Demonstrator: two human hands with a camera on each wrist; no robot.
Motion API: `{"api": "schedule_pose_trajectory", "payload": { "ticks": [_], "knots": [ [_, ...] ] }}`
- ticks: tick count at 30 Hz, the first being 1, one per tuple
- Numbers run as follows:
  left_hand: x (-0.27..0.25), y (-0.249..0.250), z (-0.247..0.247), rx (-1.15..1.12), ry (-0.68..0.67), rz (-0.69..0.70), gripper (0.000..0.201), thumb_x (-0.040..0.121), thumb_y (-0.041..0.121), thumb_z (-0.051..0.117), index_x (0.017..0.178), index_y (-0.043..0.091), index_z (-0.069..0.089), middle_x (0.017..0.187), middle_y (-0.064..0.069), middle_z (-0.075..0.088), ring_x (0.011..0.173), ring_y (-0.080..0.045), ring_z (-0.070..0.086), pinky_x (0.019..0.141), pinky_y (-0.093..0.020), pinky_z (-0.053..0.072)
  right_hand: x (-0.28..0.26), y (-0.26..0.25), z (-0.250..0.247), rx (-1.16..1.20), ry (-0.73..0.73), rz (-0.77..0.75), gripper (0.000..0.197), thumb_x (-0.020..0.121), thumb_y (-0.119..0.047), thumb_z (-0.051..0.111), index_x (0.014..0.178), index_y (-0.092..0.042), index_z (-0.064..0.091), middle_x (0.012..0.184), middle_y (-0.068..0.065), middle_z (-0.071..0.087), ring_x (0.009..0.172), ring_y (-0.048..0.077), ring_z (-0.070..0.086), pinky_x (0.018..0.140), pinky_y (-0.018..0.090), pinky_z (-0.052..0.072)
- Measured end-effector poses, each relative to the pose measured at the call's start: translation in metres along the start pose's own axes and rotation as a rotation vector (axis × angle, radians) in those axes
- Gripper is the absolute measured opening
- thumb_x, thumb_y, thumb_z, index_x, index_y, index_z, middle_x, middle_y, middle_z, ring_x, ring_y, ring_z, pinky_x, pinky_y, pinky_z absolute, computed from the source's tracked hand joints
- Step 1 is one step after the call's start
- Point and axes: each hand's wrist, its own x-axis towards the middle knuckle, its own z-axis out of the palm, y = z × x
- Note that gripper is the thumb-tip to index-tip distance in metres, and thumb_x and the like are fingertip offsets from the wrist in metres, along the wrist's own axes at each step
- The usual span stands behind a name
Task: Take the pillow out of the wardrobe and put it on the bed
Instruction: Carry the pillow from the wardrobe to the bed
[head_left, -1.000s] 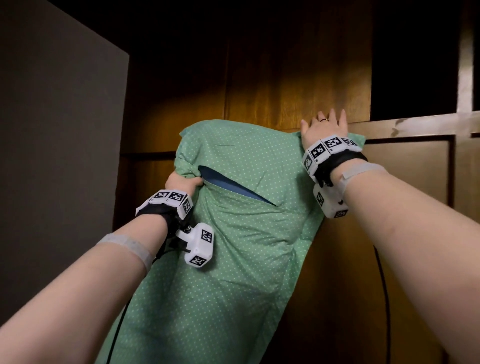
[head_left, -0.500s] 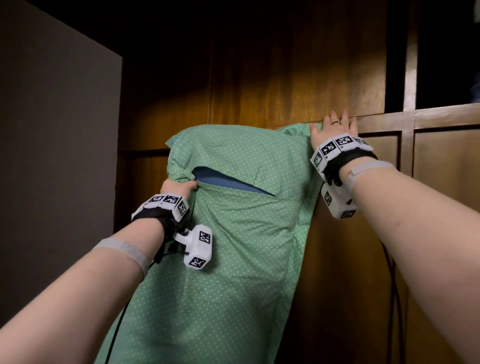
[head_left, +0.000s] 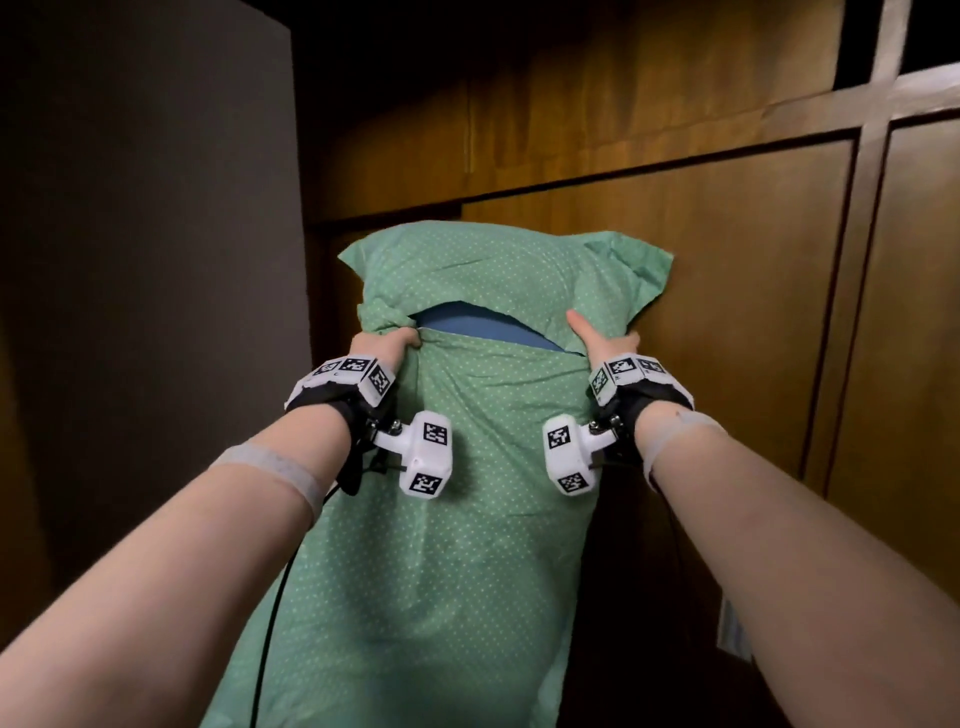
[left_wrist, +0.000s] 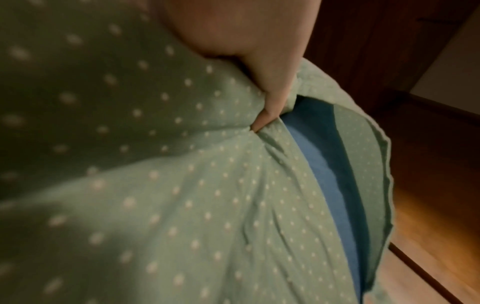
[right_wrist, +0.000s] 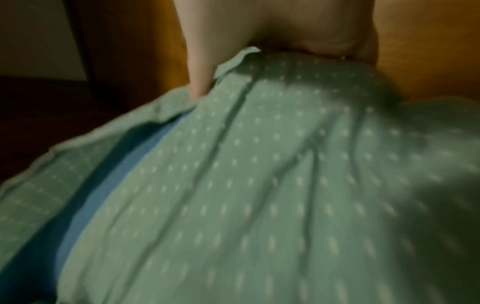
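Note:
The pillow (head_left: 467, 519), in a green white-dotted cover, hangs upright in front of the wooden wardrobe (head_left: 701, 249). A slit in the cover shows the blue inner pillow (head_left: 478, 330). My left hand (head_left: 392, 342) grips bunched cover at the slit's left end; the left wrist view shows its thumb (left_wrist: 275, 98) pinching the fabric (left_wrist: 182, 185). My right hand (head_left: 600, 336) holds the pillow's right side, thumb on the front, fingers hidden behind. Its thumb (right_wrist: 198, 82) presses the cover (right_wrist: 285, 164) in the blurred right wrist view.
A grey wall or panel (head_left: 145, 286) stands close on the left. Brown wardrobe door panels (head_left: 909, 338) with pale frame strips fill the right and back. The top of the wardrobe is dark. Black cables hang from both wrists.
My right hand left the wardrobe ledge and took hold of the pillow's right side. The pillow has come down and toward me; my left hand kept its grip.

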Motion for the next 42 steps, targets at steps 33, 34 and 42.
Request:
{"api": "schedule_pose_trajectory", "payload": {
  "ticks": [33,34,42],
  "knots": [
    [-0.32,-0.173,-0.337,0.424,0.102,-0.724,0.007,0.069,0.007,0.06,0.074,0.003,0.056,0.082,-0.015,0.058,0.058,-0.022,0.051,0.056,-0.02,0.042,-0.387,0.243,0.08,-0.198,-0.161,0.262,0.062,0.089,-0.055,0.045,0.123,-0.005,0.058,0.127,0.018,0.062,0.116,0.035,0.058,0.089,0.036,0.046],
    [-0.329,-0.176,-0.349,0.426,0.12,-0.739,0.013,0.068,0.006,0.059,0.08,0.002,0.057,0.087,-0.017,0.059,0.057,-0.023,0.051,0.057,-0.021,0.043,-0.401,0.243,0.084,-0.196,-0.187,0.265,0.062,0.089,-0.055,0.046,0.124,-0.004,0.057,0.127,0.018,0.062,0.116,0.035,0.058,0.089,0.037,0.046],
    [-0.406,-0.172,-0.462,0.502,0.292,-0.858,0.016,0.075,0.006,0.06,0.091,0.003,0.059,0.076,-0.015,0.059,0.061,-0.026,0.056,0.062,-0.027,0.049,-0.52,0.244,0.132,-0.178,-0.454,0.359,0.07,0.085,-0.058,0.049,0.131,-0.005,0.053,0.135,0.016,0.057,0.123,0.033,0.054,0.101,0.038,0.044]
  ]
}}
